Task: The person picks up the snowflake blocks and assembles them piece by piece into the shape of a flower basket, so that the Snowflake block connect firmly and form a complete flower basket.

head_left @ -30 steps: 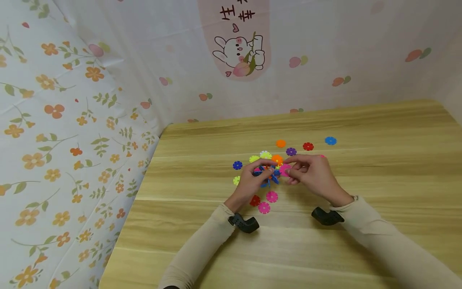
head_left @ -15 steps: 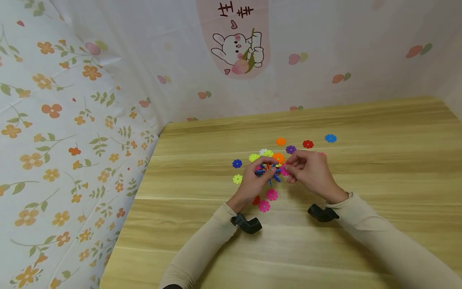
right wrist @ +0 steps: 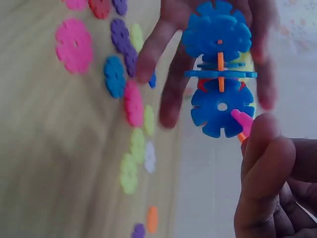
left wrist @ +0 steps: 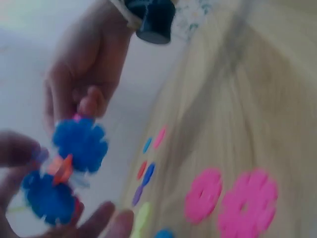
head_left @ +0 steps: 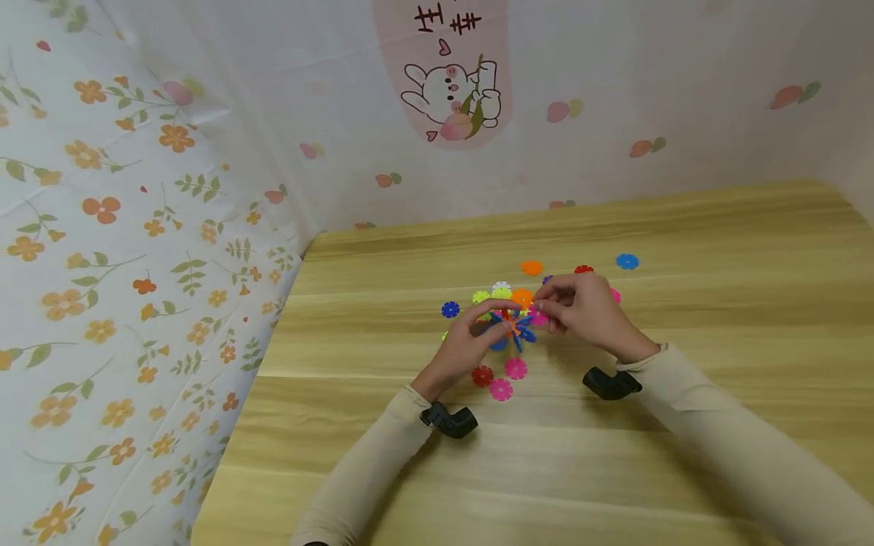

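Observation:
In the head view my left hand (head_left: 464, 345) holds a cluster of interlocked snowflake discs (head_left: 520, 332), blue around an orange middle. Its thumb lies on the near side of the cluster. My right hand (head_left: 592, 312) pinches a pink snowflake disc (head_left: 538, 315) at the cluster's right side. From the right wrist, the pink disc (right wrist: 242, 122) shows at a blue disc's notched edge, beside a bit of orange; whether it is slotted in, I cannot tell. Behind the blue discs (right wrist: 221, 32), the left fingers (right wrist: 174, 96) are spread.
Loose discs lie around the hands on the wooden table (head_left: 717, 318): pink (head_left: 501, 390) and red (head_left: 482, 376) ones in front, a dark blue one (head_left: 450, 309) to the left, orange (head_left: 532, 268) and light blue (head_left: 627, 262) ones behind. Patterned cloth (head_left: 273, 114) hangs behind and left.
The cluster has turned in my left hand, showing its orange middle and more of its blue discs. My right hand has moved slightly up and away, still pinching the pink disc.

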{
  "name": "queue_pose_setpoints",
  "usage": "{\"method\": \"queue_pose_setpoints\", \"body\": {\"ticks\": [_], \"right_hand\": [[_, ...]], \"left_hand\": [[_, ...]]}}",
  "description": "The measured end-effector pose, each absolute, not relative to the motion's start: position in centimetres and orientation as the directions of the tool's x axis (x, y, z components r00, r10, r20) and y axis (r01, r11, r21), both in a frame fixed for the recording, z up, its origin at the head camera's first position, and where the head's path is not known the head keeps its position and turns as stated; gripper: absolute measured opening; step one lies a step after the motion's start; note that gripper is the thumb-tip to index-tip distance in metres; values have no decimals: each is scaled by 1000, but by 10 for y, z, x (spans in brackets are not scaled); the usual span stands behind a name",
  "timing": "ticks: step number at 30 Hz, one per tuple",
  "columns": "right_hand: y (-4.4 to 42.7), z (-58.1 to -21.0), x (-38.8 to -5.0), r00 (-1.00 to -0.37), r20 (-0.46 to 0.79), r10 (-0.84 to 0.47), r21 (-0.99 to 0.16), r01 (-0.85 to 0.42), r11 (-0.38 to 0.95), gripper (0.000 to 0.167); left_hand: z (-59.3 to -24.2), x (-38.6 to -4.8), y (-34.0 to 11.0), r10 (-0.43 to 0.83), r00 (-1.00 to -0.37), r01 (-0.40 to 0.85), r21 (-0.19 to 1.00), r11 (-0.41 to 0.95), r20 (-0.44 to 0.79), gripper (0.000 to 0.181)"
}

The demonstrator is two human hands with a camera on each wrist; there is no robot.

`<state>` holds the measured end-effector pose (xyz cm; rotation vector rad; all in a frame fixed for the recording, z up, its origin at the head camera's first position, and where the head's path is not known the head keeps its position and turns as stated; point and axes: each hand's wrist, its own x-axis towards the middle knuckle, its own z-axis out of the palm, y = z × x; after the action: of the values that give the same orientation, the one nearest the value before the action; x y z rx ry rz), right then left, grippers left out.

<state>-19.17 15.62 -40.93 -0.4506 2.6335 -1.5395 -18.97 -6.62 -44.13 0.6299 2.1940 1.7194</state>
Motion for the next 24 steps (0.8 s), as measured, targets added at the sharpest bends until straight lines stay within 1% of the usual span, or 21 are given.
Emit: {"method": "queue_pose_setpoints", "body": {"ticks": [3,6,9,11,13,15,16,17,19,22,24], "right_hand": [[158,-403,-197,-947,103,-304,-824,-253,507,9],[155,-399,-200,-926,107,-363,-800,-297,521,10],[151,-398,-203,-910,98,-402,-800,-313,512,11],[150,-402,-206,-914,68,-400,-830,-274,486,16],[152,-409,-208,-930,25,-366,-854,-210,475,20],[153,-419,-206,-943,-9,-334,-848,-169,502,21],[153,-424,-204,-942,-18,-335,-833,-170,526,19],[151,-429,-200,-938,-24,-346,-802,-189,567,15],[144,-436,-190,-918,-19,-396,-702,-270,659,9],[129,-441,-177,-872,21,-489,-542,-421,727,16],[120,-442,-170,-852,44,-522,-451,-483,751,21]], "left_hand": [[-437,-194,-69,535,-842,200,962,188,71,30],[-435,-198,-69,570,-821,185,959,214,31,28],[-438,-201,-67,588,-809,134,967,216,-19,26],[-440,-201,-67,592,-806,126,972,200,-17,25],[-440,-202,-69,582,-813,115,975,191,-18,24],[-439,-203,-73,570,-821,112,976,187,-14,23],[-437,-204,-76,562,-827,110,977,184,-13,24],[-436,-205,-79,551,-835,99,979,178,-16,24],[-433,-209,-84,525,-851,99,981,168,-4,23],[-429,-214,-88,494,-869,101,982,158,10,22],[-428,-217,-88,485,-874,98,982,161,7,21]]}}
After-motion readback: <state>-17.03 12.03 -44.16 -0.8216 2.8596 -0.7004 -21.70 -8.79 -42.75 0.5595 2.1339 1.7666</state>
